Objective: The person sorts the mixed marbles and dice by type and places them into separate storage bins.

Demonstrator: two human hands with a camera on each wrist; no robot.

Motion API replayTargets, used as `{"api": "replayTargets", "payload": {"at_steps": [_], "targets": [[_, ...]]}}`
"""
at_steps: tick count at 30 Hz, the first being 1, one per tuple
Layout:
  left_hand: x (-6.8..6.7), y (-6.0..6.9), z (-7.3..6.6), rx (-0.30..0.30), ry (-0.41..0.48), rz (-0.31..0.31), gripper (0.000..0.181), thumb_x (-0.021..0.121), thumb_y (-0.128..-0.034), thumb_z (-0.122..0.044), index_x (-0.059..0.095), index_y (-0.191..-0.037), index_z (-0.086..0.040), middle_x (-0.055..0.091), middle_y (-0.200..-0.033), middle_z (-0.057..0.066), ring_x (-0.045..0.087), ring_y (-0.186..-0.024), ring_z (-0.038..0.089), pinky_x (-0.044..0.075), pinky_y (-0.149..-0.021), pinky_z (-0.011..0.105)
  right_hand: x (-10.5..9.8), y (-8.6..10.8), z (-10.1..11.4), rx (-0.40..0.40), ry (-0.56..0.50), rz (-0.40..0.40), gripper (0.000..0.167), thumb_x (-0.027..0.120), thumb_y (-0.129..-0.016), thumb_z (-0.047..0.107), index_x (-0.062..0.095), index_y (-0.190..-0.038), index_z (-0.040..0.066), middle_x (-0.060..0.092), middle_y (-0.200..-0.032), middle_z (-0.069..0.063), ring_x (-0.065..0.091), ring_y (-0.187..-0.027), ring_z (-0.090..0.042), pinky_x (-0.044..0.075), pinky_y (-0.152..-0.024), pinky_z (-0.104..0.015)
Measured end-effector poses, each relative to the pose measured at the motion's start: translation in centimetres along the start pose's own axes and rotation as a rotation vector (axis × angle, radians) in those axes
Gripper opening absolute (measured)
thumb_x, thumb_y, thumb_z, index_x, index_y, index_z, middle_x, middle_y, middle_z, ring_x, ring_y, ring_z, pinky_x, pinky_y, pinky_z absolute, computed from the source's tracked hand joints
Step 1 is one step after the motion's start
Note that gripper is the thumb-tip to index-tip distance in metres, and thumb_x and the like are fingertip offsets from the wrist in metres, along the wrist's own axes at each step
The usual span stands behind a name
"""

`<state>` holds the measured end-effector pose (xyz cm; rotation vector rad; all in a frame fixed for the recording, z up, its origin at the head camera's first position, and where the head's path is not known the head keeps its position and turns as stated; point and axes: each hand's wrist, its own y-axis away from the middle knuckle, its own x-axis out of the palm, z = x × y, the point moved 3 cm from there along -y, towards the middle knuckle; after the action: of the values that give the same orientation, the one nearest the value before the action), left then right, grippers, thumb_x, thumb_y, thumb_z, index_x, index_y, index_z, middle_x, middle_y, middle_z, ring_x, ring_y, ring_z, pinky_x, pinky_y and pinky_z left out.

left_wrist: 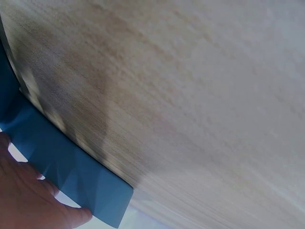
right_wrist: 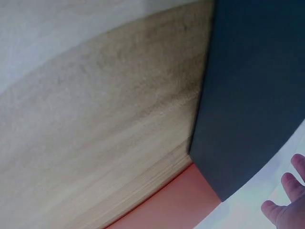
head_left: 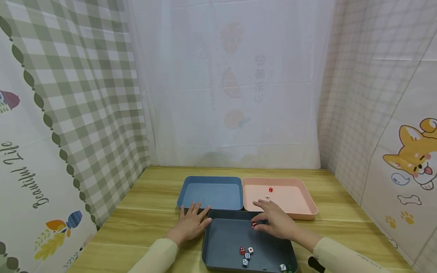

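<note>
My right hand (head_left: 274, 222) is over the back right part of a dark grey tray (head_left: 225, 235), thumb and index finger pinching a red die (head_left: 253, 225) with white dots. My left hand (head_left: 191, 223) has its fingers spread, the thumb at the grey tray's left rim and the fingertips by the blue tray's front edge. Toward the front of the grey tray lie another red die (head_left: 242, 250) and several white dice (head_left: 245, 262). A white die (head_left: 283, 267) and a dark green die (head_left: 290, 269) sit in its front right corner.
Behind the grey tray stand a blue tray (head_left: 211, 193) and, to its right, a pink tray (head_left: 293, 197). The pink one holds a red die (head_left: 271, 189) and a white die (head_left: 267, 196). Cloth curtains (head_left: 239, 94) surround the wooden table (head_left: 136, 227).
</note>
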<state>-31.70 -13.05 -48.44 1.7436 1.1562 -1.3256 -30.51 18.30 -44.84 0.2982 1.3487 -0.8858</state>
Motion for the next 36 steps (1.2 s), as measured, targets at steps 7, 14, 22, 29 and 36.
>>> {"api": "replayTargets", "payload": {"at_steps": [7,14,22,29,36], "targets": [[0.0,0.0,0.0,0.000,-0.003,-0.001,0.061,0.034,-0.1049,-0.055,0.039,-0.155,-0.020,0.028,-0.159,0.020,0.021,-0.146,0.043,0.007,-0.109,0.073,-0.2,-0.3,-0.7,0.028,0.026,-0.046,0.020,0.080,-0.084,0.032,0.081,-0.099,0.019,0.055,-0.138,-0.022,0.042,-0.133,-0.048,0.026,-0.106,-0.068],[-0.3,0.0,-0.1,0.000,0.003,0.012,0.061,0.033,-0.1050,-0.055,0.038,-0.155,-0.020,0.027,-0.158,0.021,0.022,-0.146,0.043,0.007,-0.109,0.073,-0.7,-0.5,-2.4,0.082,0.071,-0.089,0.021,0.079,-0.085,0.030,0.081,-0.101,0.016,0.055,-0.137,-0.024,0.044,-0.131,-0.048,0.029,-0.105,-0.068],[-0.2,0.1,-0.1,0.002,-0.004,0.018,0.061,0.033,-0.1049,-0.055,0.038,-0.155,-0.020,0.027,-0.159,0.021,0.021,-0.146,0.043,0.007,-0.109,0.073,-1.3,-0.5,-4.8,0.149,0.098,-0.175,0.015,0.080,-0.084,0.024,0.080,-0.096,0.015,0.058,-0.132,-0.026,0.047,-0.128,-0.048,0.030,-0.103,-0.070],[-0.3,0.0,0.0,-0.002,0.001,0.026,0.061,0.033,-0.1051,-0.055,0.037,-0.156,-0.020,0.026,-0.159,0.021,0.021,-0.146,0.043,0.007,-0.109,0.073,-2.0,-0.6,-6.7,0.246,0.080,-0.199,0.012,0.076,-0.089,0.024,0.080,-0.097,0.016,0.054,-0.135,-0.029,0.046,-0.127,-0.050,0.030,-0.102,-0.069],[0.0,0.0,0.1,-0.006,-0.001,0.026,0.062,0.033,-0.1047,-0.056,0.038,-0.155,-0.021,0.027,-0.159,0.021,0.021,-0.146,0.043,0.007,-0.109,0.073,-2.7,-1.0,-8.6,0.323,0.093,-0.187,0.016,0.077,-0.088,0.023,0.081,-0.099,0.012,0.054,-0.134,-0.031,0.048,-0.124,-0.051,0.034,-0.098,-0.070]]}}
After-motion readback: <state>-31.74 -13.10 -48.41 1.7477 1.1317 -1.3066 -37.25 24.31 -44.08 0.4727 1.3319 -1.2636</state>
